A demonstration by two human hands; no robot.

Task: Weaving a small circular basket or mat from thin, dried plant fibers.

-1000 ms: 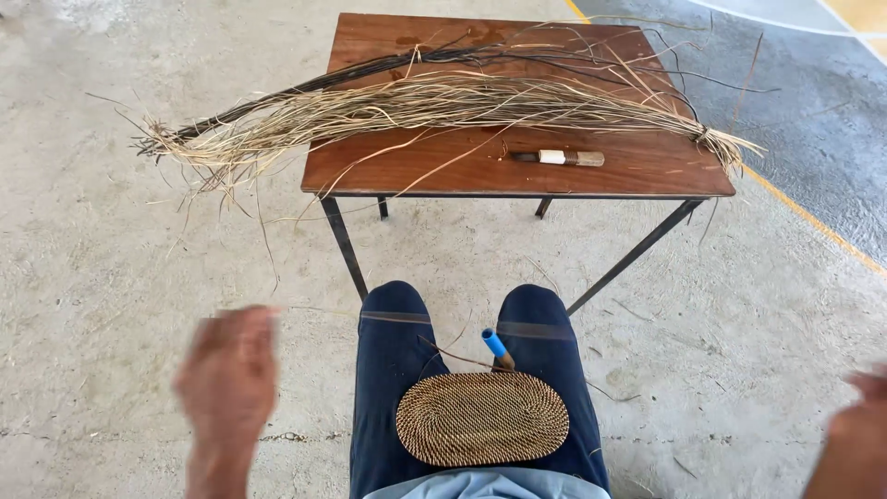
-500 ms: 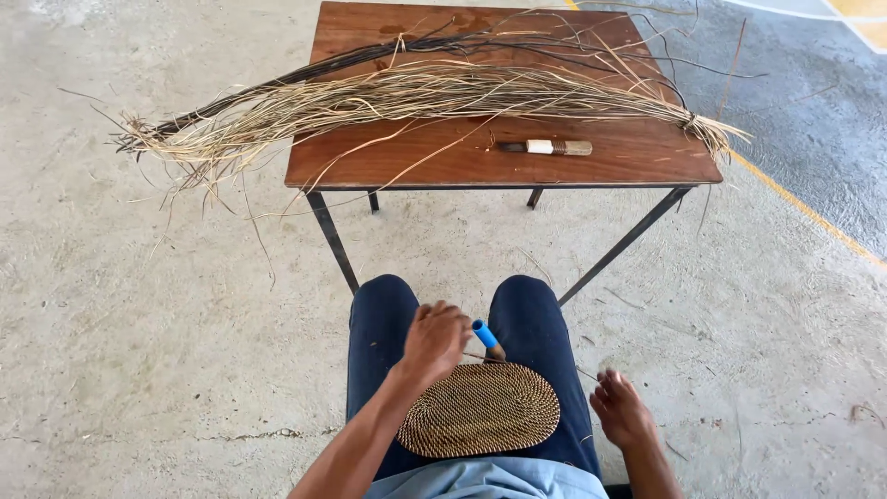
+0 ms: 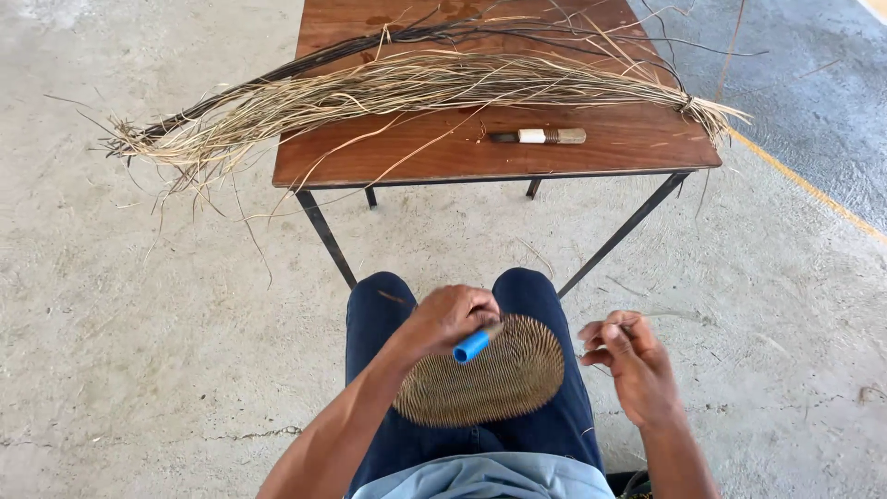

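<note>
A seated person's left hand (image 3: 450, 319) grips a blue-handled tool (image 3: 475, 344) over an oval woven mat (image 3: 490, 374) resting on the lap — its long axis runs across the thighs. The right hand (image 3: 628, 356), just right of the mat, pinches a thin fibre strand (image 3: 667, 315) (barely visible). A bundle of dried reeds (image 3: 416, 88) and a knife (image 3: 540, 136) lie on the wooden table (image 3: 628, 152) ahead.

Woven mat (image 3: 490, 379) on lap; ahead, table (image 3: 637, 148) bearing fibre bundle (image 3: 416, 88) behind knife (image 3: 540, 136)

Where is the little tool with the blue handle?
In the head view, the blue-handled tool is in the person's left hand, low in the middle, held against the oval woven mat on their lap.
</note>
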